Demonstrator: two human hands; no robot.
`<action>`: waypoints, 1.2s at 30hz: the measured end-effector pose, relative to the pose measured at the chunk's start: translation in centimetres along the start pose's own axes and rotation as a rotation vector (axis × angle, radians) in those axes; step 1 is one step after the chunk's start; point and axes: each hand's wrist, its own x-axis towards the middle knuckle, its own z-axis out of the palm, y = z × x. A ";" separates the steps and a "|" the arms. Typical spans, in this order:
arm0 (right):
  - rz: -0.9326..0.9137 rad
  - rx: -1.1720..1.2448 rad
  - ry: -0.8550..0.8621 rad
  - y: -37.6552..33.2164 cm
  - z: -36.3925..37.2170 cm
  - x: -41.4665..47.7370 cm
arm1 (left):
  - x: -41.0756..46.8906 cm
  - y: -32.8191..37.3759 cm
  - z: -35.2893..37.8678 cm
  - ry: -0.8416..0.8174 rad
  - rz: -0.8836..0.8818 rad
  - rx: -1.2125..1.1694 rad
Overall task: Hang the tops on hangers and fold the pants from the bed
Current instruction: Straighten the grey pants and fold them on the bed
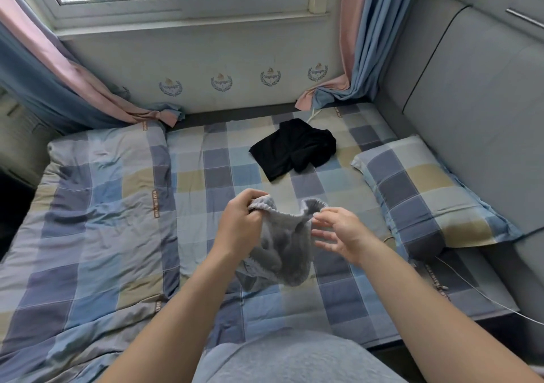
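The bed point(223, 159) under the window wears a checked sheet, with a matching quilt point(88, 206) rumpled along its left side and a checked pillow point(418, 194) on the right by the padded headboard. A black top point(294, 148) lies crumpled on the far middle of the sheet. Nearer, grey pants point(282, 247) hang above the bed, their waistband bunched in the curled fingers of the left hand point(240, 223), while the right hand point(338, 232) is spread loose just beside the band's other end, gripping nothing.

top point(293, 149) on bed point(223, 176), pillow point(424, 194) right
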 end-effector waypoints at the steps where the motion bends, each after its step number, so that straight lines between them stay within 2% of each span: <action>1: -0.067 -0.075 -0.011 -0.1 0.1 -0.2 | 0.0 0.2 -0.1 -0.006 0.010 0.001; 3: -0.273 -0.323 -0.083 -0.8 0.6 -0.9 | 0.1 0.4 -0.3 -0.009 0.021 0.012; 4: -0.367 -0.433 -0.170 -1.1 1.1 -1.4 | 0.3 0.4 -0.5 -0.010 0.023 0.024; 6: -0.441 -0.580 -0.356 -1.2 2.7 -2.0 | 0.5 0.6 -0.8 -0.017 0.024 0.038; 8: -0.451 -0.622 -0.403 -0.7 4.7 -2.1 | 0.5 1.2 -1.2 -0.017 0.033 0.023; 12: -0.561 -0.684 -0.184 0.5 7.2 -1.2 | 0.5 2.1 -2.7 0.000 0.059 0.039; 15: -0.616 -0.815 -0.074 0.8 7.1 -0.3 | 0.9 1.0 -4.2 0.065 0.060 0.201; 18: -0.666 -1.051 0.022 0.8 5.7 1.3 | 1.4 -1.0 -5.7 0.113 0.043 0.434; 22: -0.607 -1.302 0.129 1.0 3.4 3.6 | 1.7 -4.5 -7.0 0.101 -0.057 0.611; 27: -0.450 -1.408 0.292 1.4 0.1 4.8 | 1.7 -8.1 -7.7 0.064 -0.229 0.661; 32: -0.217 -1.281 0.399 2.2 -4.2 5.5 | 1.2 -11.3 -9.3 0.080 -0.444 0.647; 36: -0.143 -0.978 0.423 2.9 -6.2 5.7 | 0.4 -13.3 -10.5 0.147 -0.570 0.585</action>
